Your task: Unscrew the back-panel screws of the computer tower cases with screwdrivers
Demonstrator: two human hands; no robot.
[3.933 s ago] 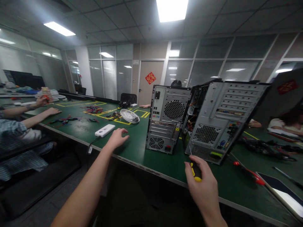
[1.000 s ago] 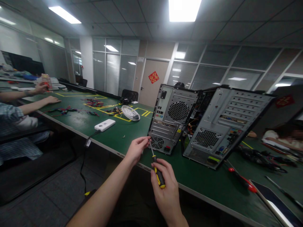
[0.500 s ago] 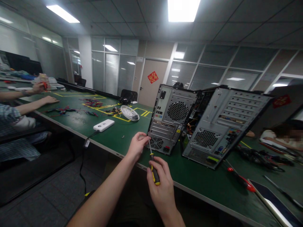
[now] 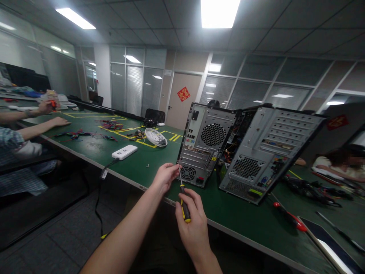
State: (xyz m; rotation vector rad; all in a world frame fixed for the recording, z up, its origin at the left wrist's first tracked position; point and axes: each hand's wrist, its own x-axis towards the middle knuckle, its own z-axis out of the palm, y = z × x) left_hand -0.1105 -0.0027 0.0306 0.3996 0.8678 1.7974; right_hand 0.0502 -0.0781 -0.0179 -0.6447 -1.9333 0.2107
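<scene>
At the far left a co-worker's hand (image 4: 58, 121) lies flat on the green worktop (image 4: 236, 217), well apart from the person's own arms. Nearer in, a white box (image 4: 124, 152) with a cable sits close to the front edge, and a small screw (image 4: 148, 165) lies loose between it and the left hand (image 4: 165, 177). That hand has thumb and fingertips pinched at the tip of the screwdriver (image 4: 180, 179); whether a screw sits between them is too small to tell. The right hand (image 4: 192, 228) is clenched round the yellow-and-black handle, holding the shaft upright just in front of the computer case (image 4: 207, 140), near its lower left corner. The step looks like seating or steadying the tip before it meets the case. A move from here calls for a still shaft and a square line onto the screw hole. Right of the case stands a tilted second case (image 4: 268, 148), then a red-handled screwdriver (image 4: 288, 216).
</scene>
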